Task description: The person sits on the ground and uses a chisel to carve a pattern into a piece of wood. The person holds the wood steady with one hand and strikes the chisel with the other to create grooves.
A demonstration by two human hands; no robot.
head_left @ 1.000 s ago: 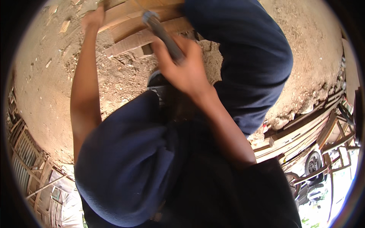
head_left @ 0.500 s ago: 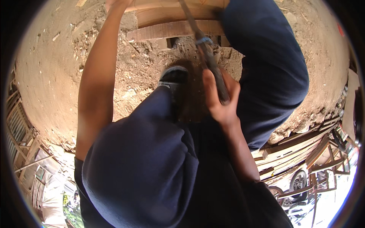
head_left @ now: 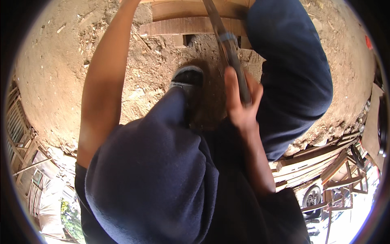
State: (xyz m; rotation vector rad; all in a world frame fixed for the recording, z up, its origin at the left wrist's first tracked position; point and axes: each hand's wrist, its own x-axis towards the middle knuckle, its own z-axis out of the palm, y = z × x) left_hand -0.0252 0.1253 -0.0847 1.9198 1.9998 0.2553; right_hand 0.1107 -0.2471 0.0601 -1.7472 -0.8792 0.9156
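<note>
From the head camera, looking straight down past my knees, my right hand (head_left: 240, 106) was wrapped tight around the dark handle of a long tool (head_left: 227, 46). The fingers (head_left: 230, 91) curled over the shaft and the thumb side pressed against it, so the hand was fully closed on the tool. The shaft ran up and a little to the left from my fist, with a pale metal band partway along it, and its far end crossed the wooden planks (head_left: 191, 18) at the top edge of the view. I could not make out the working end, since it ran out of the picture there.

My left arm (head_left: 105, 77) stretched straight up along the left side toward the same planks. The left hand itself was cut off by the upper rim, so I could not tell whether it was open or gripping anything.

The planks lay flat on the bare dirt ground (head_left: 53, 73), one pale board behind a darker one, with small wood chips scattered around them. My shoe (head_left: 187, 77) stood on the dirt just below the nearer plank, to the left of the tool shaft. My dark blue trouser legs filled the middle: the left knee (head_left: 154, 171) low in the view, the right knee (head_left: 292, 65) raised beside my right hand.

At the lower right lay a stack of timber boards (head_left: 321, 156) and a wheel (head_left: 312, 196).
</note>
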